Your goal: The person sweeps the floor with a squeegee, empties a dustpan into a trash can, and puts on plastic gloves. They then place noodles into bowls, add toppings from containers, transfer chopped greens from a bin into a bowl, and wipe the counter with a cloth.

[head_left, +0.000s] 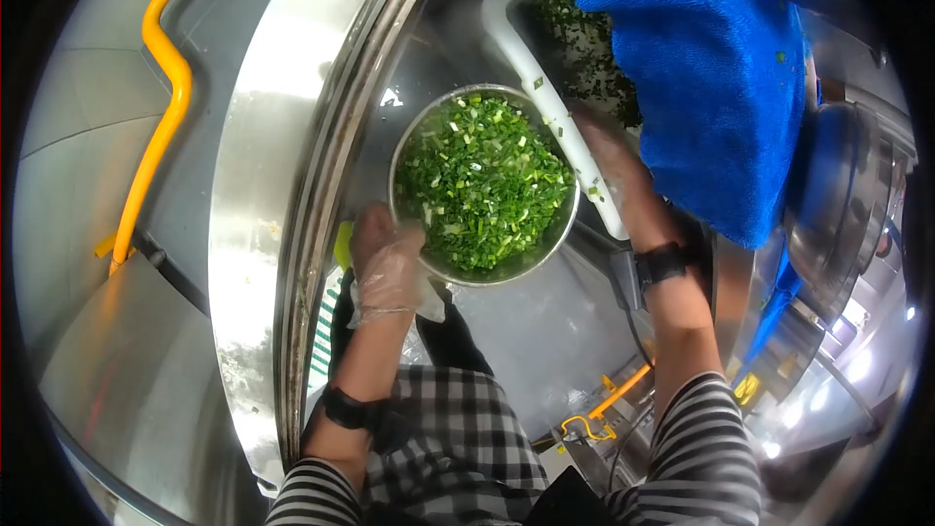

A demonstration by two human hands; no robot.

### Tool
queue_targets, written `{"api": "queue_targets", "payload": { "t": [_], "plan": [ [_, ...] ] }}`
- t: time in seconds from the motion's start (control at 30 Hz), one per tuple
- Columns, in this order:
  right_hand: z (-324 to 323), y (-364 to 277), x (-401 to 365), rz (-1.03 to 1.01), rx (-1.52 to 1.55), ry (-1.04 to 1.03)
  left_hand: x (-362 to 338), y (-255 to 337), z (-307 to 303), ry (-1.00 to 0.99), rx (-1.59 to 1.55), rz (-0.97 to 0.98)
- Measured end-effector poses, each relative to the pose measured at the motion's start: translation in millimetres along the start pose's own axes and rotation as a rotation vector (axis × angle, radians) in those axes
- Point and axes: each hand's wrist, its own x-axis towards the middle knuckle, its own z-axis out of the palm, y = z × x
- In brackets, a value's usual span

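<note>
A round metal bowl (pixel 413 134) full of chopped green onions (pixel 482 180) is in the middle of the view. My left hand (pixel 387 258), in a clear plastic glove, is closed on the bowl's lower left rim. On the right, my right hand (pixel 609 151) reaches past the edge of a white container (pixel 555 112); its fingers are blurred and partly hidden there. More chopped greens (pixel 584 54) lie inside that container, and bits of green stick to its rim.
A blue towel (pixel 711 88) hangs over the container at the upper right. A curved steel edge (pixel 255 185) runs along the left, with a yellow pipe (pixel 173 117) beyond it. Another yellow pipe (pixel 623 390) is low on the right.
</note>
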Motion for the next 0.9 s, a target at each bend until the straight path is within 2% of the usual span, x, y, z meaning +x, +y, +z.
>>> {"api": "queue_targets", "payload": {
  "t": [0.1,0.17,0.2,0.23,0.3,0.37,0.4,0.43,0.5,0.57,0.6,0.63,0.7,0.77,0.8,0.83,0.9],
  "plan": [
    [-13,-19,-19,-0.001,0.273,0.067,0,-7,2,0.014,-0.082,0.071],
    [-10,-94,-59,-0.02,-0.049,0.226,-8,6,10,0.043,-0.263,-0.022],
    [-12,-140,-83,-0.091,0.131,0.057,-9,9,10,0.041,-0.266,-0.019],
    [-10,-119,-91,-0.172,-0.009,-0.059,-9,9,11,0.039,-0.254,0.002],
    [-10,-147,-116,-0.505,-0.609,-0.023,-7,9,10,0.034,-0.243,0.031],
    [9,-125,-111,-0.473,-0.41,0.264,1,9,5,0.054,0.032,0.049],
    [25,-115,-104,-0.343,-0.23,0.299,3,12,5,0.052,0.029,0.054],
    [23,-129,-95,-0.096,-0.471,0.172,6,14,8,0.062,0.098,0.027],
    [46,-130,-78,-0.251,-0.317,0.125,14,15,9,0.065,0.171,0.006],
    [58,-138,-71,-0.641,-0.711,0.189,24,5,8,0.026,-0.032,0.177],
    [54,-146,-76,-0.656,-0.65,-0.074,23,7,9,0.021,-0.025,0.178],
    [62,-136,-86,-0.883,-0.485,-0.06,23,11,10,-0.015,-0.027,0.193],
    [55,-126,-113,-0.773,-0.364,-0.101,23,13,9,-0.05,-0.034,0.213],
    [60,-119,-140,0.213,0.767,0.048,28,0,1,-0.044,0.006,0.227],
    [55,-109,-135,0.514,1.252,0.097,27,-6,-3,-0.047,0.008,0.229],
    [56,-80,-129,0.364,1.59,0.075,24,-13,-8,-0.038,-0.011,0.168],
    [38,-77,-107,0.478,1.63,0.257,12,-13,-15,-0.033,-0.026,0.127]
  ]
}}
